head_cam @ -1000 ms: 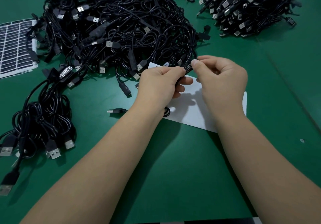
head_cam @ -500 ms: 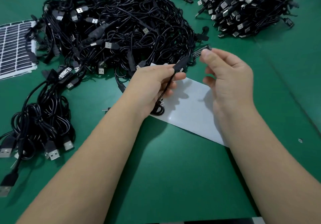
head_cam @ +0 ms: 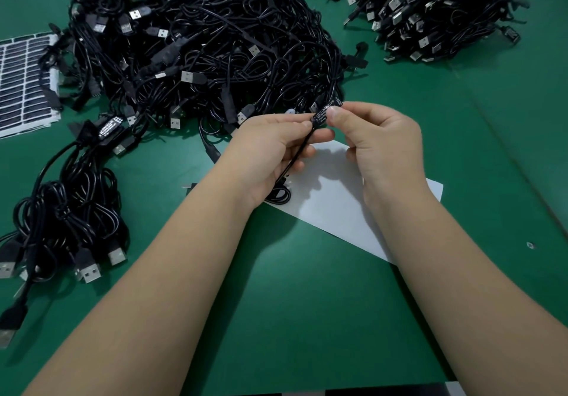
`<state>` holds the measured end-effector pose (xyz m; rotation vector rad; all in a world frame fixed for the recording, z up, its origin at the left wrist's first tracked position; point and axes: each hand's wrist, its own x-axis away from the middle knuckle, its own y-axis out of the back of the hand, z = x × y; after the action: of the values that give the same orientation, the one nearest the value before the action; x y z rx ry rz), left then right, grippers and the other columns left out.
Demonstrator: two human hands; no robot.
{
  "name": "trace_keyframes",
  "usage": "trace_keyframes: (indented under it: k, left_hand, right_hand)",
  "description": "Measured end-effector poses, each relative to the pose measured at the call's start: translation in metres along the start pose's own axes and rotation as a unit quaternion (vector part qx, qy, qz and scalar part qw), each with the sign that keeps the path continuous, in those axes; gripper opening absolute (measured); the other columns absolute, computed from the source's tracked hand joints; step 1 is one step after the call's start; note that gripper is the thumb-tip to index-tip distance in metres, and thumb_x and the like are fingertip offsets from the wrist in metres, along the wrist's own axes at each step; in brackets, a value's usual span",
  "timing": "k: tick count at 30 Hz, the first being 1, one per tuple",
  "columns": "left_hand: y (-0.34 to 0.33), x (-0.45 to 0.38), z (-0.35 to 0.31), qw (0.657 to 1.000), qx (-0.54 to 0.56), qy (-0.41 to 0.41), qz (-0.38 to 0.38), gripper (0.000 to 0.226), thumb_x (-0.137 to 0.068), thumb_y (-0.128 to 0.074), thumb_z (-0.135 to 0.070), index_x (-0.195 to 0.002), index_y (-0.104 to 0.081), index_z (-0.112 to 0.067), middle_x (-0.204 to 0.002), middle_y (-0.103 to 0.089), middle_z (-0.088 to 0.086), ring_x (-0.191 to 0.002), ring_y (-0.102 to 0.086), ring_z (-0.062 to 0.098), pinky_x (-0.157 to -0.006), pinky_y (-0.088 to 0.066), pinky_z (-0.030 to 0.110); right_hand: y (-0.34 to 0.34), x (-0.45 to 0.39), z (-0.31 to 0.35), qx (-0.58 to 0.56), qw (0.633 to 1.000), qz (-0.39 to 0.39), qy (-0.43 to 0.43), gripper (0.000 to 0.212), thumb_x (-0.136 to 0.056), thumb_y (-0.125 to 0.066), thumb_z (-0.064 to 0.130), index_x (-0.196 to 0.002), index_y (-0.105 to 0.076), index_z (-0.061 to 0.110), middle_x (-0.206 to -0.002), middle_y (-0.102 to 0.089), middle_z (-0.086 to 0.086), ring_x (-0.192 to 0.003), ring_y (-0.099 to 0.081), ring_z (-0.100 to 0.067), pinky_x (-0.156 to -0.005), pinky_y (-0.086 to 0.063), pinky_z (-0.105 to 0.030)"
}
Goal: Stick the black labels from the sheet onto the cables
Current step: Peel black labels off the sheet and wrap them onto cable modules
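My left hand (head_cam: 270, 146) grips a thin black cable (head_cam: 295, 162) just below its small controller block (head_cam: 326, 110), which carries a black label with white print. My right hand (head_cam: 378, 137) pinches that labelled block between thumb and forefinger. The cable's loose coil (head_cam: 278, 195) lies under my left wrist on a blank white backing sheet (head_cam: 338, 208). A label sheet (head_cam: 26, 83) with rows of black labels lies at the far left edge.
A big tangle of black USB cables (head_cam: 209, 54) fills the table behind my hands. A second heap (head_cam: 436, 11) sits at the back right. A bundle of labelled cables (head_cam: 70, 211) lies at the left. The green mat (head_cam: 307, 319) shows in front.
My right hand drew back from the cable, then returned and now pinches the label onto the controller block. My left hand has kept its hold on the cable throughout.
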<state>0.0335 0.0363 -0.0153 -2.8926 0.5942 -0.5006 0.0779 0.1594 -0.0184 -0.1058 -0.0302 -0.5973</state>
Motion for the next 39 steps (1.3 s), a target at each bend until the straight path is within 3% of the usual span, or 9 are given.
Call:
trace_keyframes:
  k: [17,23,32,39]
  left_hand:
    - [-0.0012,0.0005,0.0002,1.0,-0.004,-0.002,-0.009,0.016,-0.095,-0.053,-0.007,-0.094,-0.067,-0.014,-0.078,-0.075,0.002,-0.054,-0.059,0.006,-0.048,-0.043,0.016]
    - [-0.0027,0.0019,-0.0004,1.0,-0.009,-0.008,-0.011,0.021,-0.095,-0.052,-0.009,-0.085,-0.069,-0.016,-0.075,-0.075,0.001,-0.052,-0.057,0.006,-0.046,-0.041,0.015]
    - [-0.0053,0.0029,0.0,0.998,-0.049,-0.015,-0.022,0.031,-0.094,-0.056,-0.019,-0.068,-0.072,-0.019,-0.081,-0.075,0.004,-0.054,-0.053,0.007,-0.047,-0.04,0.019]
    - [-0.0082,0.0049,-0.0016,0.997,-0.064,-0.025,-0.036,0.031,-0.093,-0.059,-0.02,-0.065,-0.07,-0.018,-0.074,-0.074,0.003,-0.052,-0.049,0.008,-0.044,-0.037,0.017]
  right_hand:
    - [-0.0018,-0.0014,-0.0043,0.033,0.999,-0.003,0.033,0.009,-0.078,-0.078,0.016,-0.076,-0.071,0.022,-0.057,-0.065,0.017,-0.053,-0.053,0.008,-0.053,-0.04,-0.007]
    - [-0.0019,-0.0022,-0.0051,0.034,0.999,-0.005,0.037,0.01,-0.077,-0.078,0.017,-0.073,-0.071,0.024,-0.06,-0.066,0.016,-0.058,-0.056,0.005,-0.058,-0.042,-0.01]
    - [-0.002,-0.0006,-0.0028,0.039,0.999,-0.009,0.026,0.008,-0.079,-0.076,0.018,-0.072,-0.071,0.021,-0.054,-0.063,0.015,-0.045,-0.047,0.006,-0.048,-0.036,-0.007]
    - [-0.0018,0.0001,-0.0037,0.043,0.999,-0.008,0.029,0.01,-0.08,-0.075,0.019,-0.071,-0.071,0.022,-0.061,-0.068,0.012,-0.049,-0.051,0.007,-0.049,-0.038,-0.007]
